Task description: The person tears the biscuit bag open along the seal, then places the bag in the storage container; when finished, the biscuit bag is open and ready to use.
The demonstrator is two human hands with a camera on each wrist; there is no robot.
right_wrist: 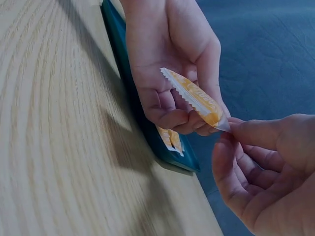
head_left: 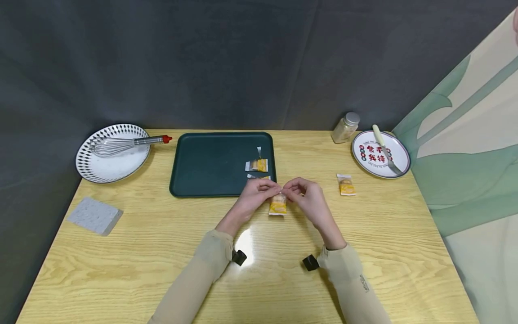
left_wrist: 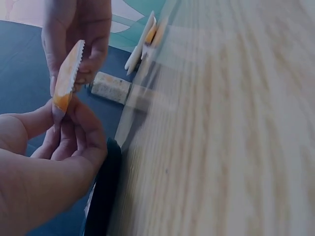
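Observation:
Both hands hold one small yellow-and-clear snack packet [head_left: 277,206] above the table, just off the tray's front right corner. My left hand [head_left: 255,196] pinches its far end between thumb and fingers. The right hand [head_left: 308,200] pinches the same end close beside it, fingertips nearly meeting. In the right wrist view, the packet [right_wrist: 194,98] shows a serrated white edge, and its clear end lies between thumb and forefinger. The left wrist view shows the packet [left_wrist: 66,78] edge-on. Whether its wrapper is torn cannot be seen.
On the dark green tray [head_left: 210,166] lie similar packets, one [head_left: 257,165] partly over another thing. Another packet [head_left: 346,185] lies right. A whisk [head_left: 133,143] rests on a patterned plate [head_left: 109,173]; nearby are a grey block [head_left: 95,216], jar [head_left: 345,128], and plate [head_left: 366,166] with a spatula-like utensil [head_left: 382,141].

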